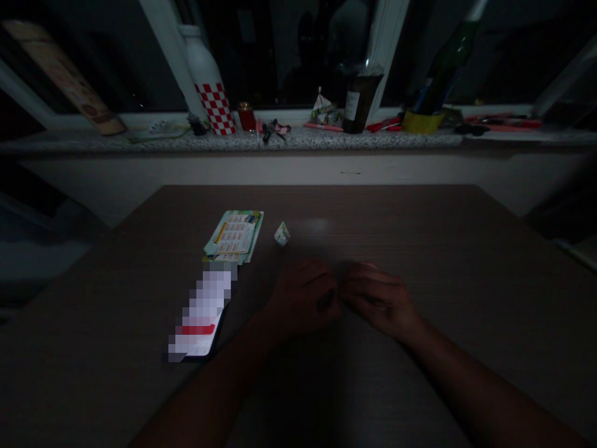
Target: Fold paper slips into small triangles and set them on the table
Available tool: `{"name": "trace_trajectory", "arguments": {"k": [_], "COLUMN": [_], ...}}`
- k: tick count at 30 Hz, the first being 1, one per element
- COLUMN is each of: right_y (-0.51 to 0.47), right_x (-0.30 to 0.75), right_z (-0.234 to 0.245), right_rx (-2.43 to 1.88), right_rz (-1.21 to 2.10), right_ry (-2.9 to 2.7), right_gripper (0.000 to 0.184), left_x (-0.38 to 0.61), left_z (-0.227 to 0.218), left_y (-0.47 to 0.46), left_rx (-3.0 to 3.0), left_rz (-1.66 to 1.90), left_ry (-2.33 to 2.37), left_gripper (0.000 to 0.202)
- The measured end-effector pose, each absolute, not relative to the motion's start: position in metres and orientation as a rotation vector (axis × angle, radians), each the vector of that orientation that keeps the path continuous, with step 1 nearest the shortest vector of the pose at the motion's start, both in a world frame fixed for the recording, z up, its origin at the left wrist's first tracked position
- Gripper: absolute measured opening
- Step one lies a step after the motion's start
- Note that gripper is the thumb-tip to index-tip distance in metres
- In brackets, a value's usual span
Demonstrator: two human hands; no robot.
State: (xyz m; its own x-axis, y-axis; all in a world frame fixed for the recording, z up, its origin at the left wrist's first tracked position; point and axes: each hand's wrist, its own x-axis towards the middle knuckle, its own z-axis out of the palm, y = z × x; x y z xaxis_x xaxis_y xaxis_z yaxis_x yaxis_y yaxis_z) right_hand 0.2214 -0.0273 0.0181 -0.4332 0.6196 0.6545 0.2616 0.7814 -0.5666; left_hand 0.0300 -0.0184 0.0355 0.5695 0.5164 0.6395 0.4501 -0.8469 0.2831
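Note:
My left hand [305,295] and my right hand [377,295] meet low over the middle of the table, fingertips close together. Both have their fingers curled into a pinch. Whatever may lie between them is hidden by the fingers and the dark. Just beyond my left hand sits a small folded paper piece [282,234], whitish with green and red print. Left of it lies a stack of printed calendar cards [234,235]. A lit phone [203,317], its screen blurred out, rests nearer to me, beside my left forearm.
Behind the brown table [448,230] runs a speckled stone windowsill [298,142]. On it stand a white bottle with red checks [212,93], a small red jar [245,116], a dark cup [361,102] and a green bottle [443,68] in a yellow holder [422,122].

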Motion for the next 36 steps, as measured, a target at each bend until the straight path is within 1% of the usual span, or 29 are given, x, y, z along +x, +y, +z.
{"name": "trace_trajectory", "arguments": {"k": [7,13,20,26,29,30,32,34,36], "right_y": [-0.029,-0.03,-0.031,-0.028,-0.027,-0.027,-0.027,-0.028,-0.028], "right_x": [0.218,0.218,0.22,0.227,0.224,0.223,0.222,0.223,0.226], "right_z": [0.018,0.019,0.025,0.021,0.019,0.018,0.017,0.015,0.014], "right_rx": [-0.661,-0.677,-0.726,-0.8,-0.784,-0.782,-0.783,-0.811,-0.878], "right_rz": [0.513,0.551,0.567,0.563,0.564,0.569,0.571,0.562,0.546], "right_ry": [-1.965,-1.912,-1.878,-1.866,-1.888,-1.902,-1.922,-1.917,-1.893], "right_gripper": [0.015,0.016,0.011,0.01,0.007,0.007,0.006,0.011,0.023], "left_x": [0.024,0.019,0.013,0.007,0.013,0.016,0.019,0.019,0.017], "left_z": [0.039,0.038,0.038,0.041,0.04,0.039,0.036,0.035,0.034], "left_y": [-0.018,-0.016,-0.015,-0.014,-0.017,-0.018,-0.018,-0.017,-0.015], "left_rx": [2.677,2.654,2.609,2.519,2.521,2.533,2.539,2.504,2.439], "left_rz": [1.109,1.153,1.112,1.178,1.068,1.019,1.015,1.036,1.113], "left_ry": [0.849,0.858,0.918,1.004,0.974,0.926,0.868,0.881,0.937], "left_gripper": [0.005,0.004,0.004,0.005,0.015,0.015,0.007,0.006,0.006]}}
